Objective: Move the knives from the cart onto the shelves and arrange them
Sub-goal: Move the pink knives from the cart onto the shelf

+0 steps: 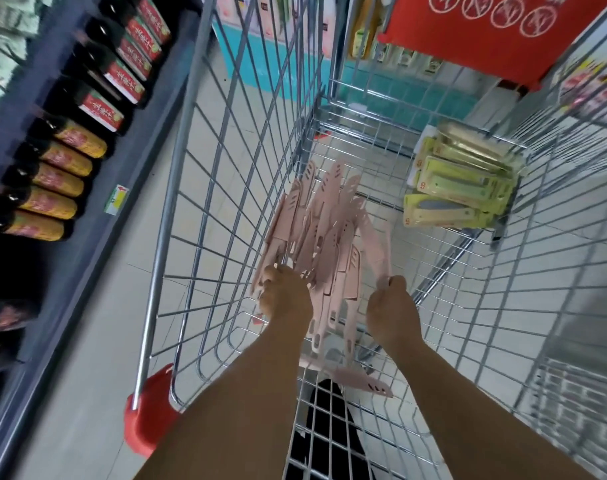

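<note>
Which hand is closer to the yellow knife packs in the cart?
Right. The right hand pinches a pink knife just below the yellow knife packs; the left hand grips the pink knives farther away, by the cart's left wall.

Open-topped cart (177, 174), wire walls around

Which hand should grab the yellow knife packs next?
Probably the right hand: it is nearer the yellow knife packs on the cart's right side and pinches just one pink knife. The left hand grips a whole pink bunch.

Shiny metal wire cart (226, 188), matt pink seemingly plastic knives (329, 216), glossy dark bottles (98, 74)
</note>
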The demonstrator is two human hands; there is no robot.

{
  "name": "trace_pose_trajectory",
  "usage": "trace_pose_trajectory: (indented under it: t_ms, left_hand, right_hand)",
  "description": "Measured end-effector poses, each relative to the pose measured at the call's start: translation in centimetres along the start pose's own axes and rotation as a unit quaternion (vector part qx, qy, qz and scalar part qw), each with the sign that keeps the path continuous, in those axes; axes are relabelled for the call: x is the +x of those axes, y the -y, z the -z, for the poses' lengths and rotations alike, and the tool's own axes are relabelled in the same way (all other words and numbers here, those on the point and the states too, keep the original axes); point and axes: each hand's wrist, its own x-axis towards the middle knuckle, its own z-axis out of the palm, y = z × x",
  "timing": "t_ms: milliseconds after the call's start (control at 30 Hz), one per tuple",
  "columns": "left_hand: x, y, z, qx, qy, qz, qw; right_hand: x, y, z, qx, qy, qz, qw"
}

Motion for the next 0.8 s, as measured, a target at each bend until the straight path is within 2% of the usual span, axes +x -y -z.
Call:
trace_pose_trajectory:
  t_ms: [133,233,300,367,467,567,667,800]
  left_hand:
    - [-0.9,0.5,0.6,0.017,-0.038,-0.043,0.998]
    - [-3.1,0.0,3.1,-0.069,-0.032,-0.021,0.997]
    - [-5.2,-0.3,5.2,-0.095,-0.048,-0.040,0.994]
    - [-7.4,-0.2,7.2,-0.131,-0.076,-0.085,0.985]
    - [-10.5,0.1,11.3,-0.213,-0.118,-0.098,0.965]
    - [-12.8,0.5,15.9,-0.191,-0.143,-0.105,0.965]
    - [-14.8,2.3,20.8,-0.297,-0.218,-0.092,0.925]
    - [-17.2,7.2,26.8,-0.384,-0.315,-0.128,0.859]
  right_hand:
    - [-0.9,0.5,1.2,0.027,-0.010,0.000,1.000]
    - [-2.3,1.9,2.1,0.034,-0.030,0.021,0.999]
    - [-3.6,3.0,3.0,0.037,-0.047,0.040,0.997]
    - [-5.2,4.4,4.3,0.046,-0.058,0.070,0.995]
    - [-7.7,7.5,6.5,0.086,-0.077,0.124,0.986]
    - [-10.1,11.5,8.4,0.113,-0.091,0.195,0.970]
    - [-13.0,16.3,9.9,0.138,-0.102,0.284,0.943]
    - [-17.8,23.0,10.4,0.120,-0.116,0.394,0.904]
